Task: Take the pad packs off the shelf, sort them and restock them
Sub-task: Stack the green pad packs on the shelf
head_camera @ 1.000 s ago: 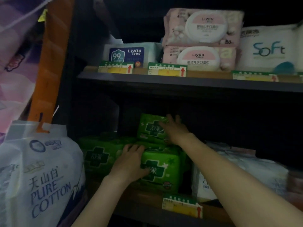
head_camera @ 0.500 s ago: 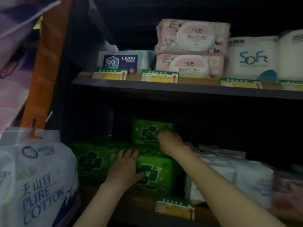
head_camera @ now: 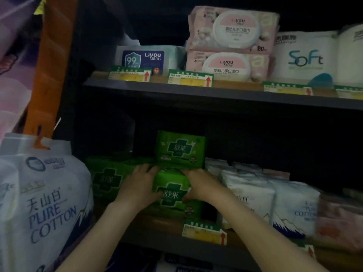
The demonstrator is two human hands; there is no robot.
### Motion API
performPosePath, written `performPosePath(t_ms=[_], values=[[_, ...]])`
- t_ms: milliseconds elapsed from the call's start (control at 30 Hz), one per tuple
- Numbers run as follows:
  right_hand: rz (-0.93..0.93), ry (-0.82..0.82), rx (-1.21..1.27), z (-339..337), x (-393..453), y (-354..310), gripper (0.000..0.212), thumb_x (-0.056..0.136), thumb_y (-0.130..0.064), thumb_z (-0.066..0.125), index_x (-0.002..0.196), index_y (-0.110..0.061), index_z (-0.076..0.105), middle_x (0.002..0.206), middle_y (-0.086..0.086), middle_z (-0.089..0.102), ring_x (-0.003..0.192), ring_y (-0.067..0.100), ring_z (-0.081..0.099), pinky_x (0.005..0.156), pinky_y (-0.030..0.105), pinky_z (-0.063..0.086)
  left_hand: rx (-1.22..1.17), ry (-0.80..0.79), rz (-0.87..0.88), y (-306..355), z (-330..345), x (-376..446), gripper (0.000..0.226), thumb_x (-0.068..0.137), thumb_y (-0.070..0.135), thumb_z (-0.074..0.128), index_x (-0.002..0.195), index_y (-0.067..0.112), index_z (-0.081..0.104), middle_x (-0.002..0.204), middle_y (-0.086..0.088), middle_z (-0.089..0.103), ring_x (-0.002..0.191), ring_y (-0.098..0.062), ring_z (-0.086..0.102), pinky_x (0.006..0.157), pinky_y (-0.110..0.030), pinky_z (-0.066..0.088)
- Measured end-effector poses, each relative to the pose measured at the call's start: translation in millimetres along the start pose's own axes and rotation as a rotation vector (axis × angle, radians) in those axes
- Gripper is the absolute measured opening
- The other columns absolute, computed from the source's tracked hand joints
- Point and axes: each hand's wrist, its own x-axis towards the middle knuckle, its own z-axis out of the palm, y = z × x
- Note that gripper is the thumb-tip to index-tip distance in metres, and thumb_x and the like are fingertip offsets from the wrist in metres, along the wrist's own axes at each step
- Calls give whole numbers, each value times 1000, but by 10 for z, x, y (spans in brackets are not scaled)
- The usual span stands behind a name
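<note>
Head view: left hand (head_camera: 137, 185) and right hand (head_camera: 200, 183) clasp the front green pack (head_camera: 173, 193) from either side on the lower shelf (head_camera: 170, 246). Pack faces outward, long axis left–right. Risk: drawing it out may topple the upright pack (head_camera: 180, 148) just behind the grip.

"PURE COTTON" on white bag (head_camera: 45, 203) ("Soft" on tissue pack (head_camera: 305, 57))

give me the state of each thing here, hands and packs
left hand: grips front green pack's left side
right hand: grips its right side
front green pack: on shelf, held between both hands
upper green pack: upright behind, untouched
left green pack: on shelf, untouched
</note>
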Motion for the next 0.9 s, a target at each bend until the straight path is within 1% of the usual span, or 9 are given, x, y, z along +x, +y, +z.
performPosePath(t_ms=[100, 167, 300, 433, 500, 600, 733, 800, 900], values=[[58, -82, 82, -182, 127, -37, 73, 77, -53, 68, 136, -17, 42, 131, 4, 51, 114, 23, 53, 92, 33, 48, -27, -17, -139, -189, -9, -25, 86, 85, 44, 60, 149, 27, 5, 157, -1, 4, 143, -28, 3, 114, -42, 17], [74, -78, 208, -278, 288, -76, 76, 80, -62, 58, 140, -18, 38, 139, 5, 45, 122, 22, 48, 98, 29, 43, -40, -50, -164, -263, 2, -8, 80, 91, 30, 56, 150, 28, 0, 158, 1, -4, 143, -32, -5, 115, -43, 13], [143, -168, 554, -288, 570, -86, 74, 93, -62, 27, 151, -18, 10, 156, 6, 18, 140, 24, 26, 113, 30, 21, 88, -1, -145, -354, 3, 113, 70, 94, 0, 40, 150, 30, 10, 157, 7, 7, 141, -36, 1, 113, -41, 22], [268, -198, 390, -100, 778, 138, 60, 100, -50, 17, 151, -22, 4, 158, 7, 6, 144, 27, 15, 117, 37, 16, 108, 51, -170, -452, 13, 255, 63, 95, 4, 43, 147, 30, 22, 156, 4, 14, 141, -36, 4, 113, -39, 24], [318, -173, 307, -13, 850, 221, 60, 101, -48, 18, 151, -17, 4, 158, 9, 8, 142, 28, 19, 116, 39, 20, 121, 72, -170, -476, 59, 325, 61, 94, 8, 48, 146, 29, 25, 154, 3, 18, 140, -36, 7, 112, -38, 25], [198, -122, 293, -35, 765, 149, 54, 102, -42, 18, 150, -18, 14, 156, 11, 16, 139, 27, 26, 113, 33, 24, 96, 100, -182, -478, 128, 474, 56, 95, 7, 45, 146, 27, 30, 152, 2, 24, 137, -36, 11, 110, -38, 28], [21, -123, 390, -183, 475, -110, 60, 94, -60, 30, 145, -28, 31, 148, 0, 36, 130, 21, 41, 102, 25, 35, 31, 110, -205, -397, 221, 563, 47, 99, 16, 40, 144, 25, 31, 151, 0, 27, 135, -34, 14, 112, -38, 25], [-28, -198, 241, -149, 313, -224, 73, 83, -65, 50, 145, -30, 30, 141, -3, 43, 123, 20, 46, 100, 29, 41, -4, 93, -171, -408, 247, 555, 50, 97, 18, 45, 145, 25, 30, 152, 0, 25, 136, -34, 15, 112, -37, 23], [-79, -52, -105, -3, 175, -288, 93, 73, -55, 70, 147, -29, 20, 140, 2, 44, 122, 25, 46, 101, 40, 39, -106, 97, -98, -444, 200, 418, 53, 95, 8, 47, 143, 25, 33, 151, 1, 27, 136, -32, 16, 111, -33, 16]])
